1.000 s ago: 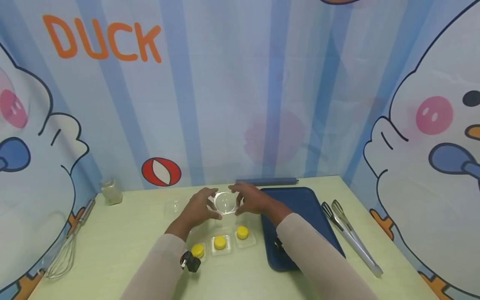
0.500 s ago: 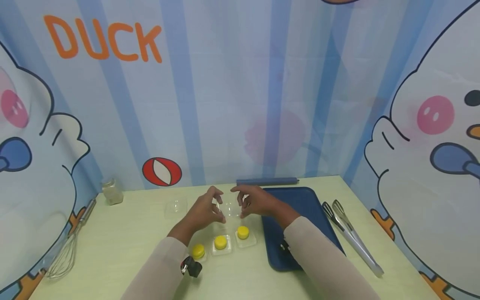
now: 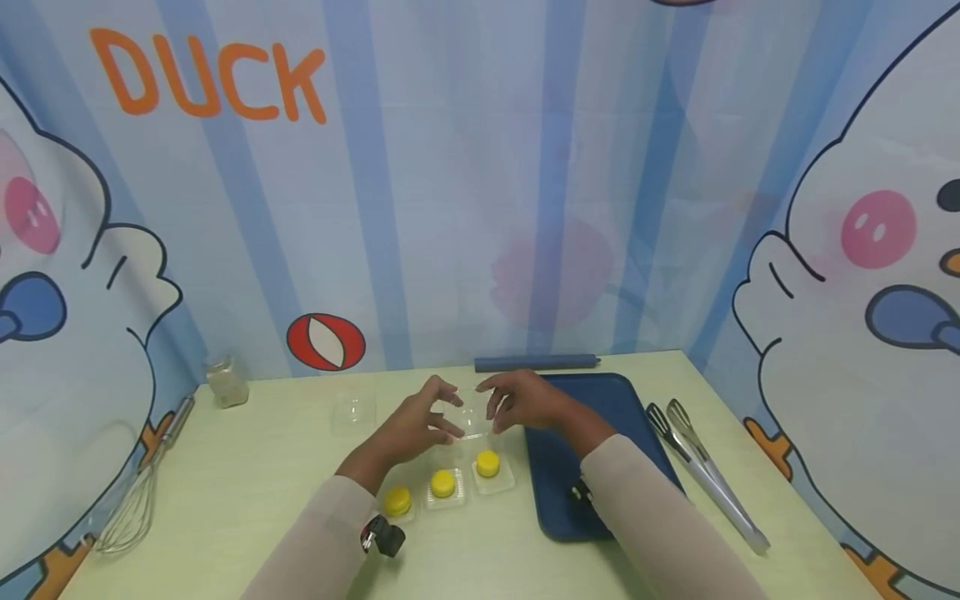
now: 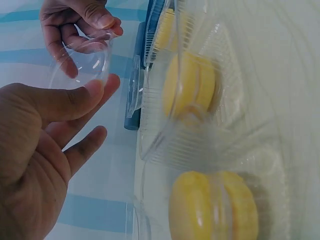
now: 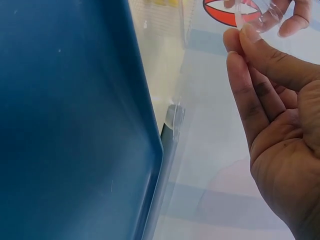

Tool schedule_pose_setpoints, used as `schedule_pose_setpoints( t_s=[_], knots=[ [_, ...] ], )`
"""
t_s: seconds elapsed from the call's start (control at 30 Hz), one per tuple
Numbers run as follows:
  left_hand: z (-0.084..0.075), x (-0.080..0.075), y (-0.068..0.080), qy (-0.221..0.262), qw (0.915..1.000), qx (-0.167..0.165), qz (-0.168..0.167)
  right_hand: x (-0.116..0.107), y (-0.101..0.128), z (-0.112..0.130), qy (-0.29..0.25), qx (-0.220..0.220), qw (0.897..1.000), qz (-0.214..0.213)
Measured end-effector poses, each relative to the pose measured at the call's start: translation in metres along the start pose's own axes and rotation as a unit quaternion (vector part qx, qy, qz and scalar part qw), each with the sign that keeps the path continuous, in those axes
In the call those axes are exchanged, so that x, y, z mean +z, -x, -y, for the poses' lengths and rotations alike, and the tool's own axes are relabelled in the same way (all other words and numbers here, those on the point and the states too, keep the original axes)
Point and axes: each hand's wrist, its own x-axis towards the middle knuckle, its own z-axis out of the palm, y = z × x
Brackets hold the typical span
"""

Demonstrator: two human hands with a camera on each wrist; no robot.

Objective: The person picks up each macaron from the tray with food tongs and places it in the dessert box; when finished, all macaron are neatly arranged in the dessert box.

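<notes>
Pinching the rim of a clear plastic lid (image 3: 471, 417) from both sides, the fingertips of the left hand (image 3: 420, 427) and the right hand (image 3: 525, 402) carry it in the air above the table (image 3: 247, 483). In the left wrist view the left thumb and forefinger press one edge of the lid (image 4: 82, 57) while the right hand's (image 4: 80, 25) curled fingers clamp the far edge; the other left fingers are spread and relaxed. In the right wrist view the right thumb and forefinger (image 5: 250, 45) are closed together on the thin rim.

The lid hangs just behind a row of three clear trays, each holding a yellow cake (image 3: 487, 463), and just left of a blue tray (image 3: 600, 400).

Judgement: the step in hand appears to be positioning the lid for fitting onto one cake tray, probably the rightmost. The next move calls for lowering it level, aligned with the tray's edges, and pressing evenly; the thin plastic is likely to flex under an uneven grip.

Tongs (image 3: 701, 471) lie right of the blue tray; a whisk (image 3: 131, 508) lies far left.
</notes>
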Motion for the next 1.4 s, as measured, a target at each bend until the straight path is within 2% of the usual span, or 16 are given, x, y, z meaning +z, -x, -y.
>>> schedule_pose_setpoints(
  t_s=[0.13, 0.3, 0.5, 0.7, 0.93, 1.2, 1.4],
  knots=[
    [-0.003, -0.001, 0.002, -0.016, 0.9998, 0.012, 0.002, -0.001, 0.004, 0.001, -0.007, 0.002, 1.000, -0.007],
    [-0.003, 0.000, 0.002, -0.022, 0.9993, 0.028, -0.007, 0.000, 0.009, 0.000, -0.049, 0.002, 0.999, -0.010],
    [-0.004, 0.002, 0.002, -0.019, 0.9993, 0.028, -0.015, 0.002, 0.013, -0.005, -0.072, 0.001, 0.997, -0.018],
    [-0.007, 0.003, 0.005, -0.016, 0.9989, 0.040, -0.020, 0.002, 0.021, -0.007, -0.060, 0.001, 0.998, -0.023],
    [-0.009, 0.004, 0.008, -0.028, 0.9952, 0.092, -0.019, 0.000, 0.031, -0.006, -0.060, 0.017, 0.998, -0.004],
    [-0.010, 0.008, 0.011, -0.045, 0.9945, 0.092, -0.020, 0.004, 0.035, -0.005, -0.021, 0.003, 1.000, -0.008],
    [-0.008, 0.011, 0.016, -0.052, 0.9921, 0.114, -0.012, 0.008, 0.038, -0.002, -0.039, -0.005, 0.999, 0.003]
  ],
)
